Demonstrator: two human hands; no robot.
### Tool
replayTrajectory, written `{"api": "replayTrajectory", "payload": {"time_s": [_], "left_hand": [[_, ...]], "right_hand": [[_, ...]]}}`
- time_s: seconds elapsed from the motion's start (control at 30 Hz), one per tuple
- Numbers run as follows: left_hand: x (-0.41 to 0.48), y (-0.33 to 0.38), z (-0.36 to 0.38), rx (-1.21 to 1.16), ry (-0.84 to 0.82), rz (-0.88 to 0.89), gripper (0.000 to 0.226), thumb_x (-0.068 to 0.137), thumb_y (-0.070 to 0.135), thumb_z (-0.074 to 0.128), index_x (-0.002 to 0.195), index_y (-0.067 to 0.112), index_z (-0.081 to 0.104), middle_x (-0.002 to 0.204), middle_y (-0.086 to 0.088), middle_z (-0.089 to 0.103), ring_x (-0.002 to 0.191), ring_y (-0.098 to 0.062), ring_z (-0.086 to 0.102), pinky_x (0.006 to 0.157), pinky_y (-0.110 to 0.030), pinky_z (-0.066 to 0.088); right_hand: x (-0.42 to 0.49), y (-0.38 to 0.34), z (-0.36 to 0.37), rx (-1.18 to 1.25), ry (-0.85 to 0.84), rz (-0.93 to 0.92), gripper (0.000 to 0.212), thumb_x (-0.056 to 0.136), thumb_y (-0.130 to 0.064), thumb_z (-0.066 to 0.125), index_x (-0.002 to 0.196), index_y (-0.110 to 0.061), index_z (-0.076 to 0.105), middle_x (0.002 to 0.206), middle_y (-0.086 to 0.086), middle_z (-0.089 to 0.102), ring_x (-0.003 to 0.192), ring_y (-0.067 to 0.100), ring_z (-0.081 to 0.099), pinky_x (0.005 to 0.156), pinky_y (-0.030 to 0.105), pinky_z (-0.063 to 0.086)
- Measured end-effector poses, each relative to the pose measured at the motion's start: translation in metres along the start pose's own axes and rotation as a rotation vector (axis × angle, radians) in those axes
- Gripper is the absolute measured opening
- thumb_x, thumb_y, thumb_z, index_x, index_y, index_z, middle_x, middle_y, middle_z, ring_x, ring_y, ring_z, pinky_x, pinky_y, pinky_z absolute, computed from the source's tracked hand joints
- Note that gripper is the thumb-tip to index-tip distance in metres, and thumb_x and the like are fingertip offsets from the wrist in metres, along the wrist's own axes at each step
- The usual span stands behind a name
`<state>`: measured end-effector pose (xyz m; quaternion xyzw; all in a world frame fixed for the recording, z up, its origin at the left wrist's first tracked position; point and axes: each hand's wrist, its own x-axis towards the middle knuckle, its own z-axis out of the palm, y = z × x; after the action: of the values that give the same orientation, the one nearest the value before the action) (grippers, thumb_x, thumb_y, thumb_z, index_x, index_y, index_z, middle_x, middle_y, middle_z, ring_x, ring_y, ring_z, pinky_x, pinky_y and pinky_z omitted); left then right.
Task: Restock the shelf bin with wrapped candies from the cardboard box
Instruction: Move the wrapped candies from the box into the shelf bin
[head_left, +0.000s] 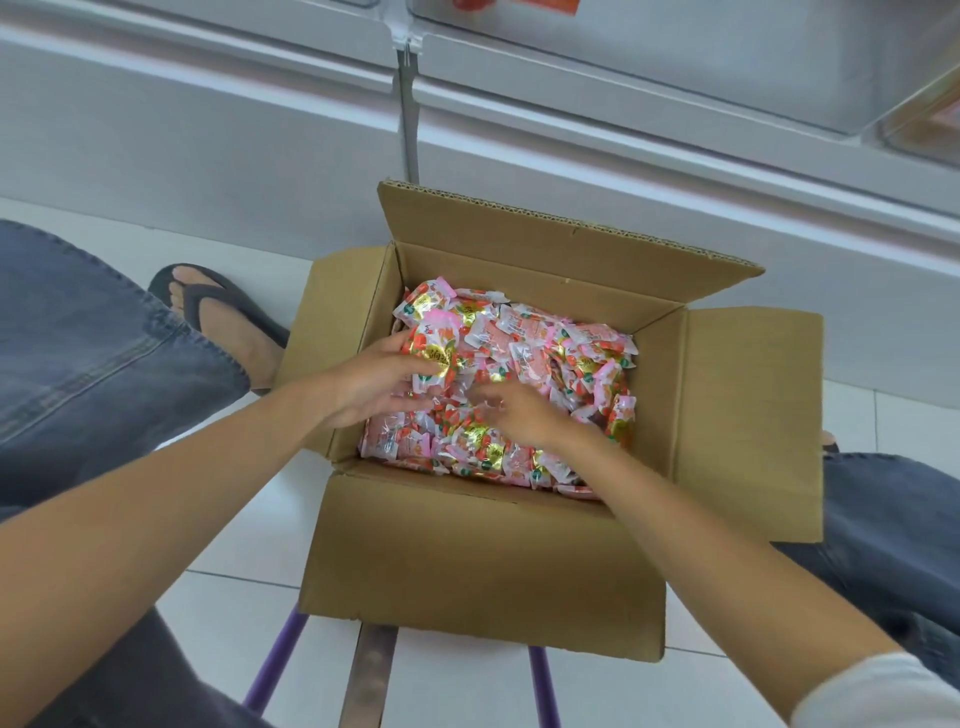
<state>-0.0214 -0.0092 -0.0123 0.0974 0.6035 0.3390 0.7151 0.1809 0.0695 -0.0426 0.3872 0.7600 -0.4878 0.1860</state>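
Corrugated brown cardboard box (467, 561) sits between your knees, flaps open, long axis roughly left-right. It holds glossy, crinkled pink-orange wrapped candies (550, 338) in a loose heap. Your left hand (382, 382) curls round several. Your right hand (522, 415) is blurred, fingers bent into the heap; its grip is unclear.

One cardboard box (519, 270) stood with its four flaps (753, 415) opened out. The wrapped candies (524, 338) inside were too many to count. Two hands reached in, one left hand (374, 379) and one right hand (524, 415). One sandalled foot (223, 312) and two purple tubes (275, 660) showed.
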Motion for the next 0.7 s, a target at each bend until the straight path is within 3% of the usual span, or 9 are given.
{"api": "replayTrajectory", "payload": {"time_s": [0.07,0.17,0.27,0.33,0.43,0.5,0.57,0.63,0.7], "left_hand": [[0.002,0.000,-0.004,-0.079,-0.025,-0.041,0.094,0.069,0.014,0.085,0.148,0.029,0.037,0.147,-0.010,0.045,0.131,-0.033,0.049,0.090,-0.043,0.058],[0.001,0.003,-0.004,-0.127,-0.021,-0.050,0.067,0.083,0.004,0.072,0.140,0.022,0.042,0.135,-0.006,0.054,0.124,-0.027,0.053,0.095,-0.043,0.055],[-0.001,0.003,-0.004,-0.091,-0.012,-0.046,0.047,0.095,0.002,0.059,0.138,0.017,0.047,0.135,-0.008,0.057,0.120,-0.025,0.060,0.086,-0.035,0.059],[-0.003,0.003,-0.002,-0.054,0.015,-0.052,0.040,0.096,0.004,0.058,0.132,0.018,0.052,0.133,-0.009,0.059,0.117,-0.024,0.061,0.082,-0.031,0.060],[-0.004,0.002,0.001,-0.101,0.023,-0.040,0.050,0.095,-0.001,0.056,0.140,0.019,0.046,0.136,-0.008,0.056,0.119,-0.024,0.061,0.092,-0.040,0.057],[-0.004,0.002,0.001,-0.127,0.017,-0.012,0.055,0.095,-0.003,0.055,0.143,0.020,0.043,0.137,-0.007,0.056,0.119,-0.025,0.061,0.096,-0.043,0.055],[-0.005,0.004,0.001,-0.147,0.015,0.011,0.055,0.095,-0.004,0.055,0.143,0.022,0.044,0.135,-0.007,0.058,0.117,-0.025,0.063,0.093,-0.043,0.056],[-0.007,0.005,0.003,-0.159,0.022,0.030,0.053,0.095,-0.004,0.054,0.140,0.022,0.046,0.133,-0.009,0.061,0.114,-0.025,0.066,0.092,-0.042,0.057],[-0.008,0.007,0.007,-0.190,0.023,0.039,0.051,0.095,-0.004,0.054,0.138,0.024,0.048,0.132,-0.008,0.061,0.113,-0.025,0.066,0.096,-0.043,0.054]], "right_hand": [[0.011,0.019,0.024,-0.352,-0.100,-0.035,0.053,0.098,-0.007,0.050,0.147,-0.025,0.042,0.150,0.005,0.044,0.136,0.028,0.039,0.112,0.038,0.029],[0.017,0.028,0.040,-0.774,-0.061,-0.171,0.069,0.089,0.005,0.056,0.150,-0.021,0.037,0.149,0.008,0.041,0.137,0.030,0.030,0.114,0.036,0.019],[0.022,0.025,0.035,-0.868,-0.004,-0.249,0.051,0.092,0.000,0.057,0.139,-0.018,0.051,0.147,0.012,0.040,0.137,0.031,0.029,0.113,0.035,0.020],[0.027,0.023,0.032,-0.825,-0.038,-0.262,0.036,0.091,-0.003,0.058,0.122,-0.019,0.060,0.134,0.010,0.051,0.130,0.030,0.037,0.111,0.037,0.027],[0.031,0.024,0.026,-0.512,-0.069,-0.157,0.017,0.090,-0.002,0.057,0.094,-0.019,0.056,0.094,0.002,0.057,0.099,0.025,0.054,0.086,0.031,0.042],[0.026,0.022,0.013,-0.161,-0.039,-0.042,0.013,0.093,-0.006,0.059,0.103,-0.013,0.061,0.091,0.001,0.057,0.089,0.022,0.057,0.075,0.028,0.042],[0.018,0.018,-0.007,0.123,0.054,0.007,0.006,0.095,-0.010,0.060,0.098,-0.011,0.066,0.084,0.009,0.060,0.074,0.022,0.056,0.069,0.031,0.045],[0.007,0.009,-0.030,0.370,0.194,0.028,0.012,0.094,-0.013,0.064,0.100,-0.003,0.069,0.092,0.018,0.068,0.074,0.026,0.063,0.074,0.035,0.052],[-0.004,-0.005,-0.048,0.639,0.264,0.037,0.031,0.090,-0.016,0.070,0.117,-0.003,0.064,0.107,0.010,0.071,0.082,0.015,0.067,0.078,0.025,0.054]]}}
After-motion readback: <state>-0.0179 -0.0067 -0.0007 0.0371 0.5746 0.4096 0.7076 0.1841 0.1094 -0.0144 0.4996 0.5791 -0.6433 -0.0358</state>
